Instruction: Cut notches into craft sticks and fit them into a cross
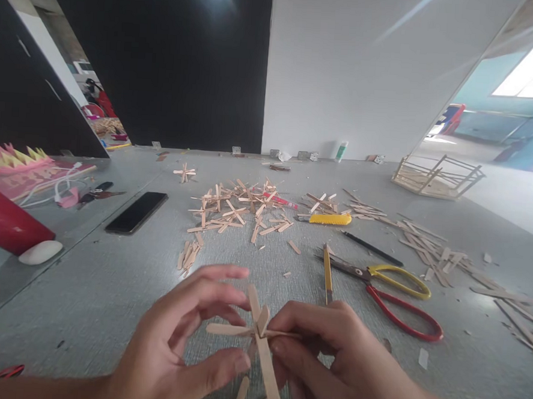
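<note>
A star-like piece of crossed wooden craft sticks (pixel 266 359) is held up close to me, its arms pointing several ways. My right hand (pixel 324 353) pinches one of its sticks between thumb and forefinger, right beside the crossing point. My left hand (pixel 195 333) curves around the piece's left side with fingers and thumb apart. Its fingertips are near the sticks; whether any touches cannot be made out. Below the piece, partly hidden by it, more craft sticks (pixel 240 396) lie on the grey table (pixel 143 294).
Beyond my hands lies a pile of crossed stick pieces (pixel 234 209). To the right are scissors (pixel 378 284), a yellow cutter (pixel 331 218), a black pen (pixel 372 248) and loose sticks (pixel 426 251). A phone (pixel 137 212) and red cylinder (pixel 10 220) are left; a stick frame (pixel 437 177) stands far right.
</note>
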The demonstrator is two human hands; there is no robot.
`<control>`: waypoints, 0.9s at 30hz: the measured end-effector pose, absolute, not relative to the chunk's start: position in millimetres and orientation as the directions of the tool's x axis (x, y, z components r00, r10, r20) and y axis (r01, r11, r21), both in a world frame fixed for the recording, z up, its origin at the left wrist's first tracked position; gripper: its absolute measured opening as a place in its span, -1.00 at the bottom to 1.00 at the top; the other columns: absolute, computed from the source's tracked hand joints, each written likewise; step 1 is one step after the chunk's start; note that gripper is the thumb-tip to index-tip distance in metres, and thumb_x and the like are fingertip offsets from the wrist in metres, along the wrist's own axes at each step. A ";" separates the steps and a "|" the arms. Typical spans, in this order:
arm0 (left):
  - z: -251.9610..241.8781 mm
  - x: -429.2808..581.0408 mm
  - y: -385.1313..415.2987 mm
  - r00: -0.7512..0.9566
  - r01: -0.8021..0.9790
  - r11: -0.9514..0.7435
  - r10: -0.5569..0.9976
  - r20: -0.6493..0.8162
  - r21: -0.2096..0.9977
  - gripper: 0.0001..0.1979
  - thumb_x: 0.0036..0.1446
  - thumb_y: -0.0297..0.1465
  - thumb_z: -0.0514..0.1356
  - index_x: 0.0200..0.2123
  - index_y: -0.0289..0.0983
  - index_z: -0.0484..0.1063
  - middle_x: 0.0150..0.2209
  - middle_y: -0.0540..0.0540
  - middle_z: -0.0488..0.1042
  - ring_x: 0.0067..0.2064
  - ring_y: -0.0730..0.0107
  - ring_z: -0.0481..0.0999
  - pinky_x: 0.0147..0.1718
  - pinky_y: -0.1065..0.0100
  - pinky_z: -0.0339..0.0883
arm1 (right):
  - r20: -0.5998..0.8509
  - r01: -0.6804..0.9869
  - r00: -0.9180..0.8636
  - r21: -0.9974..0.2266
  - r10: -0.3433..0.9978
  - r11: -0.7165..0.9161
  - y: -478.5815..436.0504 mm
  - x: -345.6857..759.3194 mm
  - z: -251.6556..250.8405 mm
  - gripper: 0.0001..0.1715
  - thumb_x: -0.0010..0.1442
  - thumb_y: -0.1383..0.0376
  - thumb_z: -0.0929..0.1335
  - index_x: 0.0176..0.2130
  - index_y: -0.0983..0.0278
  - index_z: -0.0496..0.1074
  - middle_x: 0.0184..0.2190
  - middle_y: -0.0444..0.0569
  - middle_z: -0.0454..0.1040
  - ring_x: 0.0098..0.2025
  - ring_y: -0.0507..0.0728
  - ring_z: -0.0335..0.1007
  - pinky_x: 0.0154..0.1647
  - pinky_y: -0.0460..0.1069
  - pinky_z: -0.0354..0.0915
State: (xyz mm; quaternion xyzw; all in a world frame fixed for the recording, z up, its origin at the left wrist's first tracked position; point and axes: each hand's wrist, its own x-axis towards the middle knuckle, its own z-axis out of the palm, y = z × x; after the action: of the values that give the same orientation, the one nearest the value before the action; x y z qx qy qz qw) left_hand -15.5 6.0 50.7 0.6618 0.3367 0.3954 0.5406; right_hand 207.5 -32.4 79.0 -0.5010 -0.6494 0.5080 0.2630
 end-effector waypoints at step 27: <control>55.6 -4.1 12.6 0.667 0.118 -0.038 0.743 -0.050 0.992 -0.84 0.27 -0.28 0.34 -0.31 -0.24 0.61 -0.37 -0.05 0.60 -0.29 0.34 0.55 -0.25 0.44 0.40 | -0.327 -0.046 -0.246 -0.936 0.912 -0.348 -42.4 200.6 68.1 -0.52 0.29 -0.10 0.40 -0.08 0.19 0.27 -0.39 -0.22 0.42 -0.56 -0.09 0.37 -0.54 -0.20 0.22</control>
State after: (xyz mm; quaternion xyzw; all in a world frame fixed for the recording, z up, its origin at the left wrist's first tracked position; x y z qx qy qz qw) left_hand -4.1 12.6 55.6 0.6743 0.3192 0.2540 0.6156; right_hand 200.6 -42.4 68.1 -0.4935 -0.4391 0.6560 0.3651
